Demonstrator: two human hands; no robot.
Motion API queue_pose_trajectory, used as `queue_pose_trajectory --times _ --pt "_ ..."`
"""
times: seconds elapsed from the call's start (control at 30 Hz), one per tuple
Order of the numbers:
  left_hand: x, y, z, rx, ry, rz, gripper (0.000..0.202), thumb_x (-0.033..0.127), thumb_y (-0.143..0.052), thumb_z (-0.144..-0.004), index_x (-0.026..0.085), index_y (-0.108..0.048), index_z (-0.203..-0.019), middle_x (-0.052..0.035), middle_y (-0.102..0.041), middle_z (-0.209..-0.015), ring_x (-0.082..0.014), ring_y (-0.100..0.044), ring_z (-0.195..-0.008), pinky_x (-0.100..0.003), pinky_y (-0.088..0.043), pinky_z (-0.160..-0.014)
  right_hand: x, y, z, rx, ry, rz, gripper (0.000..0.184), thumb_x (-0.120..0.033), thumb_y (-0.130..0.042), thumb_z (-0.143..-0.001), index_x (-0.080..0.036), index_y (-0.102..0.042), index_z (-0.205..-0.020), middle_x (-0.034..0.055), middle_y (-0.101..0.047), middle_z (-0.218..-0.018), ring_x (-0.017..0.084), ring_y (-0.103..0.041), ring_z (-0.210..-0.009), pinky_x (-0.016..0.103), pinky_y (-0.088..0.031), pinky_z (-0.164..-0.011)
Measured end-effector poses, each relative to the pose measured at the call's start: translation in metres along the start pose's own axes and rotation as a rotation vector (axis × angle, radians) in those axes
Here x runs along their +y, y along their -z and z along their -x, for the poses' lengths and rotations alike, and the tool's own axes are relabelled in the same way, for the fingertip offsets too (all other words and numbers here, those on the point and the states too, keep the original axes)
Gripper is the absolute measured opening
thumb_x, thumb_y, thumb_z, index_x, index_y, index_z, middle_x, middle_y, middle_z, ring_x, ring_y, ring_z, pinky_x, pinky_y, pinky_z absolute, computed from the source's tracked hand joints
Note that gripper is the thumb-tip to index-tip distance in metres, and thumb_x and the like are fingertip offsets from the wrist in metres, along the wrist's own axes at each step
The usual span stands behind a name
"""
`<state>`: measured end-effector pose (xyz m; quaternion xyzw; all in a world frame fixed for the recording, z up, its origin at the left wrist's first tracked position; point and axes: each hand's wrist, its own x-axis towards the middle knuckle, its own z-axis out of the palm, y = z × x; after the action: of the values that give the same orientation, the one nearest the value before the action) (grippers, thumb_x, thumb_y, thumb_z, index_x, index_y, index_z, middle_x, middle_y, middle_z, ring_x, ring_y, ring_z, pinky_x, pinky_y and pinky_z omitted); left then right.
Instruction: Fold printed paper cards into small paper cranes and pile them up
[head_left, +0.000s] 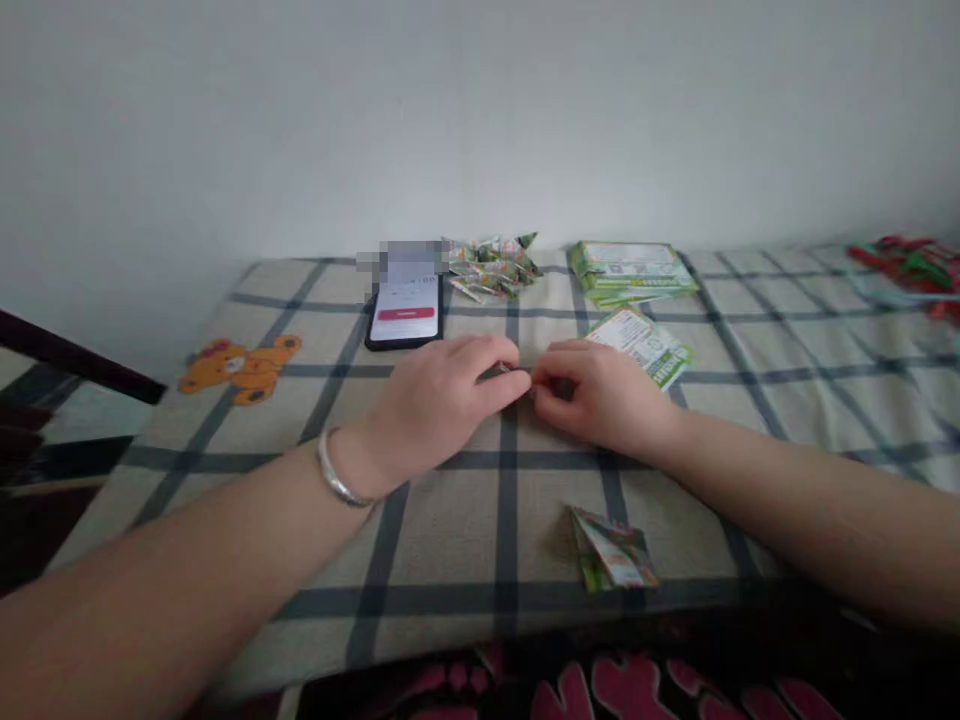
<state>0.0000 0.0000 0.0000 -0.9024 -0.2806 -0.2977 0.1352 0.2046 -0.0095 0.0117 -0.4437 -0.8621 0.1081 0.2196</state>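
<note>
Over the middle of the checked cloth, my left hand (457,395) and my right hand (600,395) meet at the fingertips. Both are closed in a pinch. Whatever lies between the fingers is mostly hidden and too small to name. A green and white printed card (660,350) lies flat, partly behind my right hand. Nearer to me, below my right hand, rests a folded piece of printed card (616,550), its flaps slightly raised.
Behind my hands lie a pile of folded card pieces (491,268) and a stack of green printed cards (630,270). A phone (405,315) lies beside the pile. Left is a bear-shaped cutout (244,370); red and green items (911,268) sit far right. A wall (480,120) stands behind.
</note>
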Motion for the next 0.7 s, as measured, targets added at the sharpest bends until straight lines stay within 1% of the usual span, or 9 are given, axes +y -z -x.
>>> queue_pose_trajectory --times 0.13,0.2,0.27,0.4,0.53,0.7 --pt "0.0001 0.001 -0.001 0.02 -0.038 -0.007 0.015 0.024 -0.052 -0.096 0.012 -0.061 -0.097 -0.0036 -0.069 -0.092 -0.0183 -0.066 -0.083 -0.031 -0.05 -0.072 0.0002 -0.0016 -0.0024 0.004 0.001 -0.005 0.015 -0.021 -0.052 -0.08 -0.017 -0.057 -0.066 -0.0005 -0.051 -0.065 0.012 -0.042 -0.061 0.027 -0.031 -0.061" --pt "-0.0009 0.0003 0.0 0.015 -0.104 -0.049 0.012 0.021 -0.053 -0.095 0.014 -0.063 -0.098 -0.0041 -0.069 -0.097 -0.0193 -0.065 -0.087 -0.031 -0.05 -0.074 0.0004 -0.0018 -0.0027 0.003 0.003 -0.003 0.015 -0.021 -0.053 -0.08 -0.017 -0.058 -0.066 -0.0005 -0.051 -0.065 0.012 -0.042 -0.062 0.027 -0.031 -0.061" --pt "-0.0018 -0.0005 0.0012 0.011 -0.126 -0.071 0.011 0.021 -0.054 -0.095 0.016 -0.064 -0.098 -0.0037 -0.068 -0.099 -0.0195 -0.065 -0.089 -0.032 -0.05 -0.074 0.0006 -0.0017 -0.0026 0.003 0.006 0.004 0.015 -0.021 -0.053 -0.08 -0.017 -0.058 -0.066 -0.0005 -0.051 -0.065 0.012 -0.042 -0.062 0.027 -0.031 -0.06" --pt "-0.0023 -0.0006 0.0018 0.0 -0.113 -0.069 0.012 0.02 -0.053 -0.094 0.014 -0.064 -0.093 -0.0047 -0.068 -0.097 -0.0197 -0.064 -0.089 -0.032 -0.051 -0.075 0.0004 -0.0011 -0.0023 0.004 0.019 -0.004 0.014 -0.02 -0.053 -0.08 -0.017 -0.06 -0.068 -0.0001 -0.053 -0.066 0.012 -0.044 -0.062 0.027 -0.032 -0.062" --pt "-0.0027 0.0007 0.0015 -0.015 -0.145 -0.061 0.012 0.018 -0.053 -0.094 0.017 -0.065 -0.097 -0.0048 -0.068 -0.1 -0.0209 -0.063 -0.09 -0.034 -0.05 -0.077 0.0003 -0.0007 -0.0022 0.005 0.03 0.008 0.015 -0.02 -0.052 -0.08 -0.017 -0.057 -0.066 -0.0001 -0.051 -0.065 0.012 -0.042 -0.062 0.027 -0.032 -0.061" --pt "-0.002 0.0003 0.002 -0.027 -0.116 -0.059 0.012 0.019 -0.054 -0.093 0.017 -0.065 -0.098 -0.0053 -0.067 -0.099 -0.0216 -0.063 -0.09 -0.033 -0.049 -0.075 0.0007 -0.0017 -0.0022 0.01 0.018 0.013 0.015 -0.02 -0.052 -0.079 -0.017 -0.056 -0.065 -0.0002 -0.051 -0.064 0.012 -0.042 -0.062 0.027 -0.031 -0.061"
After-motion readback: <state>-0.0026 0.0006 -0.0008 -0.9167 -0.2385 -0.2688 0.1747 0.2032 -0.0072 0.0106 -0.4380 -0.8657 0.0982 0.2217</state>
